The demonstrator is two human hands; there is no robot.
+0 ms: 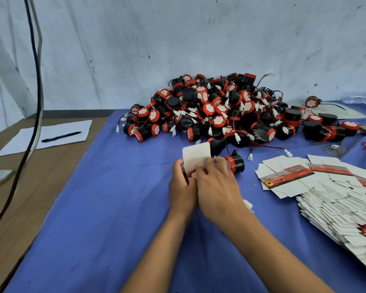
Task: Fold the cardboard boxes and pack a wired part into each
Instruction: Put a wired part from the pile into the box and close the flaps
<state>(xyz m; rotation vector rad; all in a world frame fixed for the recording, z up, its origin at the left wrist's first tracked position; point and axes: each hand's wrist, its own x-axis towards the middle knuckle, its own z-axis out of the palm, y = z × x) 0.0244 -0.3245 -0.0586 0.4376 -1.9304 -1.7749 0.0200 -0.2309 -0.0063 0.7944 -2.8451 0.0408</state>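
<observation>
Setting: blue cloth (118, 208) covers the tabletop, with a scuffed pale wall (178, 39) behind it.
Box position: a small cardboard box (195, 159) sits at mid-table, held between both hands, just in front of the pile of wired parts (216, 108).
Box look: white card, its rounded flap standing upright; a red and white part shows inside its open top.
Left hand (181, 187): grip curled round the box's left side, thumb on the near face.
Right hand (217, 187): fingers bent over the box's open top, pinching at its front edge; forearm crosses in from lower right.
Loose part (235, 164): black cylinder with red band, lying just right of the right hand.
Flat boxes (330, 195): unfolded stack fanned out at right.
Far left: pen (61, 137) lying on a paper sheet (44, 137); dark cables (37, 70) hanging.
</observation>
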